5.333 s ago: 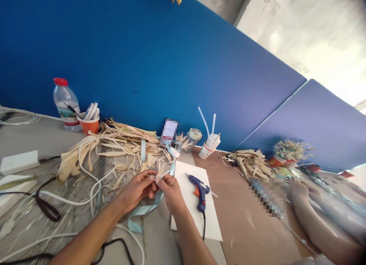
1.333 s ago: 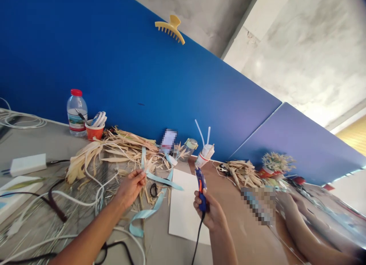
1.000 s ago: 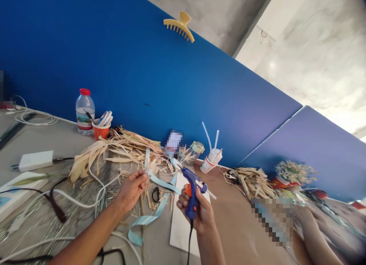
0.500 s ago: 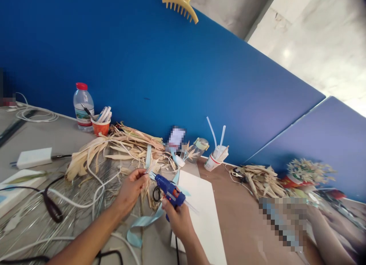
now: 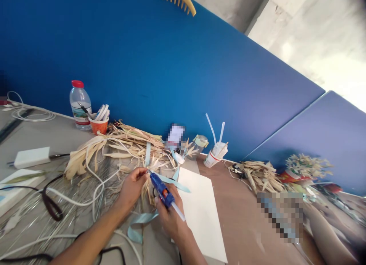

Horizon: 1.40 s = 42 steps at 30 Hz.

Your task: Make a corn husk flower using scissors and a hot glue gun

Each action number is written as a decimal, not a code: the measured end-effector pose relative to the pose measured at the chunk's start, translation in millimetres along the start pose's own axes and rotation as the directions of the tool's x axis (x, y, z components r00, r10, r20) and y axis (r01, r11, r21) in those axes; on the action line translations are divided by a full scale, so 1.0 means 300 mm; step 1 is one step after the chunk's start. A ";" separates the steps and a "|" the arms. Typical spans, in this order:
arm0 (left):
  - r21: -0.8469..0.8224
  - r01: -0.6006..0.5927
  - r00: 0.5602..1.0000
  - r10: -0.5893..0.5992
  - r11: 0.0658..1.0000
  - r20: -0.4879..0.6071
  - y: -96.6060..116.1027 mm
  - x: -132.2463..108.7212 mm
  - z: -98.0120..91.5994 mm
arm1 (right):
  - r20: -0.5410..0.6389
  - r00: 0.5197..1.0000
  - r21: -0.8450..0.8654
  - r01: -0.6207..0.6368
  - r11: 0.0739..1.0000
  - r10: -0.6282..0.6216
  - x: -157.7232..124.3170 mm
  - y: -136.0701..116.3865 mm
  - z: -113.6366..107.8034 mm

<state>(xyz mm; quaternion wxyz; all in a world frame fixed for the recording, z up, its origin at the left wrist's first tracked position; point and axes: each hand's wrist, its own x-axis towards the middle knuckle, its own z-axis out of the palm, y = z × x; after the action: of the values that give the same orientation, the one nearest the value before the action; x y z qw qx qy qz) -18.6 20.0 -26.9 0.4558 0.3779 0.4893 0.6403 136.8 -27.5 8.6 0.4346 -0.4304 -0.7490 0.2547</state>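
Observation:
My right hand [image 5: 170,209] is wrapped round a blue glue gun [image 5: 161,189], with a clear glue stick [image 5: 178,211] poking out of its rear. The gun's nozzle meets the fingertips of my left hand [image 5: 134,185], which are pinched together; what they hold is too small to make out. Dried husk strips [image 5: 134,139] lie in a bundle just behind my hands. A light blue ribbon [image 5: 143,218] curls on the table below the gun, and another strip of it passes behind the gun towards the white sheet [image 5: 200,215].
White cables [image 5: 71,201] and thin clear wires cover the left side. At the back stand a bottle [image 5: 80,108], an orange cup [image 5: 98,126], a jar [image 5: 199,145] and a cup with straws [image 5: 212,158]. Another person's arm [image 5: 326,230] reaches in at the right.
My right hand has shifted slightly left and turned the glue gun to a steeper angle, its nozzle now at my left fingertips. My left hand has barely moved.

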 end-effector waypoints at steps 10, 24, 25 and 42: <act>0.017 -0.006 1.000 0.006 1.000 -0.006 0.001 -0.007 0.001 | 0.042 0.999 -0.129 0.031 0.991 -0.025 -0.007 0.011 0.008; 0.100 -0.024 0.999 0.021 0.995 0.027 -0.016 0.000 -0.005 | 0.014 0.998 -0.200 0.057 0.978 -0.055 -0.008 0.018 0.015; 0.099 -0.026 0.999 0.024 0.995 0.027 -0.014 -0.002 -0.005 | 0.020 0.998 -0.201 0.058 0.978 -0.055 -0.009 0.018 0.015; -0.462 0.245 0.969 -0.233 0.852 0.083 0.051 -0.013 0.021 | -0.050 0.998 -0.040 -0.052 0.998 0.049 -0.001 -0.006 -0.014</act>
<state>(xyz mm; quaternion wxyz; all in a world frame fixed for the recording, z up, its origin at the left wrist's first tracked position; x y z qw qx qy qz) -15.0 16.6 -10.8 0.6153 0.2004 0.3577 0.6732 139.7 -28.6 11.9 0.4371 -0.4642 -0.7322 0.2394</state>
